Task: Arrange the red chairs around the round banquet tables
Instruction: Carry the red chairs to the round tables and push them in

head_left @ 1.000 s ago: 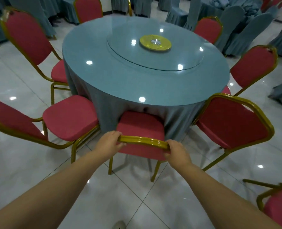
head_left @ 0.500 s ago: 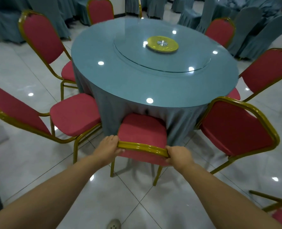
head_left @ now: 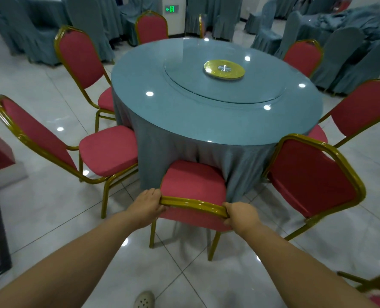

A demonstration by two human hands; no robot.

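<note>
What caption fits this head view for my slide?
Both hands grip a red chair at the round table.

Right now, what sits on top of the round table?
On the round table lies a glass turntable carrying a yellow disc. The floor-length cloth hides whatever is beneath.

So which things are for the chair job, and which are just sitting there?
For the job:
- held red chair
- left hand
- right hand
- round table

Just there:
- yellow disc
- grey-covered chairs
- green exit sign
</note>
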